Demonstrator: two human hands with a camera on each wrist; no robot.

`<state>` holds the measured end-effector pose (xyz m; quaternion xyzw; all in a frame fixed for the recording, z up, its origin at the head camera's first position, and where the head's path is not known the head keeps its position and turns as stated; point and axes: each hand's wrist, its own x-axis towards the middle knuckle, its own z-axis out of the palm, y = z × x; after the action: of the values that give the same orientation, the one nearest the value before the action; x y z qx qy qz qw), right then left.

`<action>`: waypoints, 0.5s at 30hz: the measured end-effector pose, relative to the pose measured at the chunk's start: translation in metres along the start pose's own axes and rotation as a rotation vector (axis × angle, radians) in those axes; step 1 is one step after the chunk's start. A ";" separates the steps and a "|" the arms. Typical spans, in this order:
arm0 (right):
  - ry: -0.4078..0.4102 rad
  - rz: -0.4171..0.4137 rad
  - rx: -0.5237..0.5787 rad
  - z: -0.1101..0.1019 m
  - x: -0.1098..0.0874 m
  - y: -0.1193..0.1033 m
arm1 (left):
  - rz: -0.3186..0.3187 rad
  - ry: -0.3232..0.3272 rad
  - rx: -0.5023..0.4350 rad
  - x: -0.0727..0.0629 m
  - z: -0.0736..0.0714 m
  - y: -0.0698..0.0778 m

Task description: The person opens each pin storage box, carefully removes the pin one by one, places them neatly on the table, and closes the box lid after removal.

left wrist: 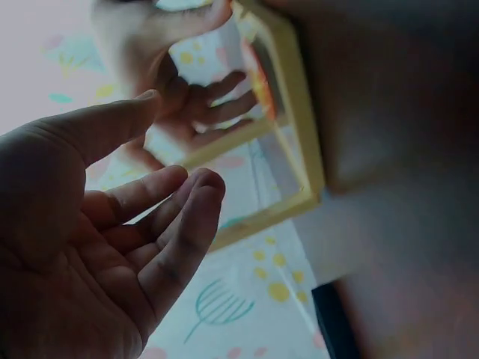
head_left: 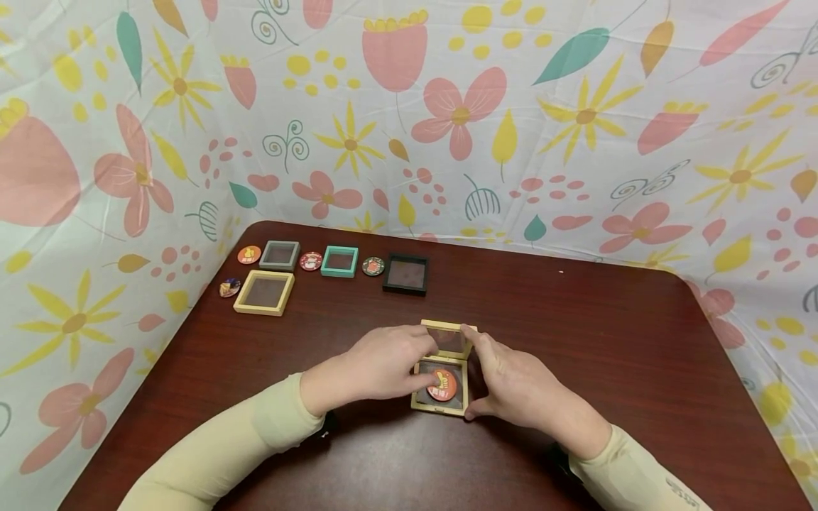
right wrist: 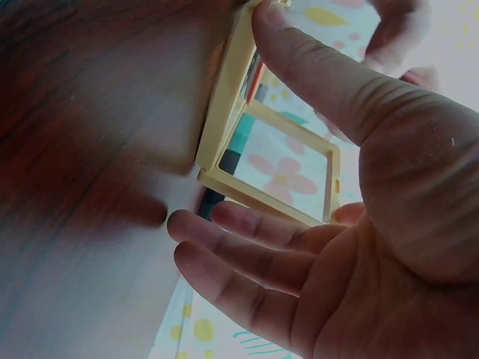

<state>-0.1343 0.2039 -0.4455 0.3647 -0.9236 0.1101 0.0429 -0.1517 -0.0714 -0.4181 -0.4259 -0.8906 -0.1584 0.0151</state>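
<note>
A pale yellow hinged display frame [head_left: 469,390] lies on the table with its lid [head_left: 441,323] raised at the back. Inside its base, on the clear film, is an orange round badge [head_left: 449,384] with a yellow figure. My right hand [head_left: 520,380] holds the frame's right side, thumb at the front corner of the base and index finger at the lid's top corner. Over the left side hovers my left hand [head_left: 386,362], thumb by the badge; its fingers [left wrist: 183,232] look loosely bent, with nothing gripped between them.
Toward the back left lie a grey frame [head_left: 280,267], another yellow frame [head_left: 241,308], a teal frame [head_left: 339,272] and a black frame [head_left: 405,289]. Several round badges [head_left: 310,261] lie beside them. A flower-printed curtain [head_left: 460,170] hangs behind the table [head_left: 607,341].
</note>
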 end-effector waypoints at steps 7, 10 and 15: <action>-0.004 -0.013 0.007 -0.002 0.001 -0.001 | -0.039 -0.138 0.107 0.006 0.017 0.011; -0.007 -0.011 0.005 -0.001 0.001 0.000 | -0.041 -0.157 0.143 0.007 0.024 0.012; 0.007 -0.021 0.008 0.000 0.000 0.000 | -0.009 -0.135 0.175 0.008 0.031 0.012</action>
<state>-0.1343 0.2034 -0.4452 0.3739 -0.9192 0.1147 0.0460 -0.1446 -0.0489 -0.4430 -0.4288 -0.9019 -0.0512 -0.0084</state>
